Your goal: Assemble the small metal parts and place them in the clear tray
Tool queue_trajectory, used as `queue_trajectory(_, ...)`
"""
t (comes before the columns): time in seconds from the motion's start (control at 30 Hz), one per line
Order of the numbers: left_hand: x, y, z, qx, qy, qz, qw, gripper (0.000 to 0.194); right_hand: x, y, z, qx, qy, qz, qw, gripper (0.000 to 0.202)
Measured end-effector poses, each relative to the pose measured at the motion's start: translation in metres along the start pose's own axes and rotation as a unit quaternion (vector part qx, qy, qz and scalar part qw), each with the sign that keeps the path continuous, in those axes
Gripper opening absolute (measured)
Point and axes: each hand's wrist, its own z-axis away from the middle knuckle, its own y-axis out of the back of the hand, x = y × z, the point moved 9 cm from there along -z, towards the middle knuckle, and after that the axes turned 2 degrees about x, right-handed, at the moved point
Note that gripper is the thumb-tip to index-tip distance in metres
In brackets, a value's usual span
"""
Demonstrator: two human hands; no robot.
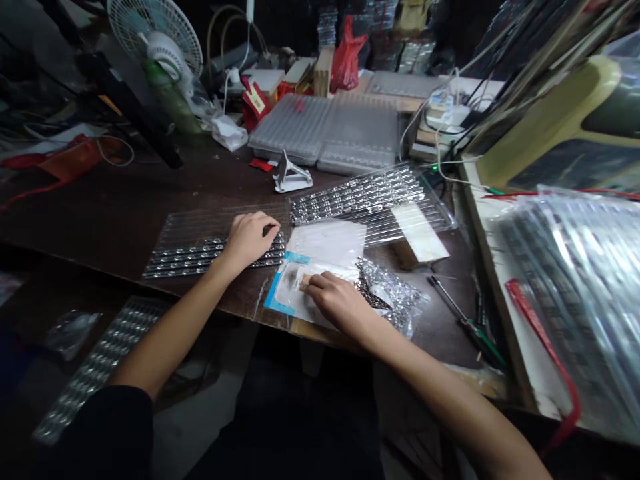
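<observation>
My left hand (250, 239) is over a clear ribbed plastic tray (193, 227), whose near rows hold shiny metal parts (187, 259). Its thumb and fingers curve together in a pinch; whatever lies between their tips is too small to make out. My right hand (336, 297) is low over a white sheet with blue edges (280, 297), fingers bent together. By its fingertips shows a small tan piece (304, 283); the grip itself is hidden. Beside that hand lies a clear bag of small metal pieces (397, 293). Behind is a second tray (360, 193) filled with metal rods.
A white-topped block (420, 233) rests on the second tray's right part. A screwdriver (467, 320) lies to the right. Stacked clear trays (357, 130), a white stand (291, 177) and a fan (157, 40) are farther back. Wrapped packs (580, 287) sit on the right-hand ledge.
</observation>
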Motion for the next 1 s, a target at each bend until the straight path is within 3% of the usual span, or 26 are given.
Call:
queue_trajectory(0.17, 0.036, 0.0, -0.014, 0.008, -0.031, 0.041, 0.999, 0.018, 0.002, 0.005, -0.001, 0.012, -0.022, 0.013, 1.0, 0.017)
queue_trajectory(0.33, 0.094, -0.005, -0.041, 0.013, -0.088, 0.085, 0.992, 0.017, -0.001, 0.002, -0.001, 0.0, -0.002, 0.046, 0.999, 0.016)
queue_trajectory(0.5, 0.157, -0.031, -0.078, 0.018, -0.154, 0.133, 0.979, 0.021, 0.003, 0.003, -0.001, 0.016, -0.008, 0.037, 0.999, 0.017)
queue_trajectory(0.6, 0.178, -0.05, -0.095, 0.015, -0.168, 0.125, 0.978, 0.018, 0.007, 0.005, -0.001, 0.022, -0.014, 0.006, 1.0, 0.017)
queue_trajectory(0.7, 0.182, -0.058, -0.103, 0.017, -0.158, 0.123, 0.98, 0.009, 0.01, 0.007, 0.0, 0.027, -0.005, -0.065, 0.998, 0.016)
queue_trajectory(0.77, 0.18, -0.054, -0.101, 0.029, -0.155, 0.138, 0.978, 0.006, 0.01, 0.007, 0.0, 0.024, -0.001, -0.103, 0.994, 0.017)
queue_trajectory(0.87, 0.171, -0.032, -0.084, 0.049, -0.16, 0.206, 0.964, 0.006, 0.015, 0.005, -0.001, 0.021, -0.014, -0.108, 0.994, 0.02)
queue_trajectory(1.0, 0.142, 0.0, -0.039, 0.058, -0.113, 0.31, 0.942, 0.01, 0.019, 0.004, -0.002, 0.047, -0.01, -0.194, 0.98, 0.023)
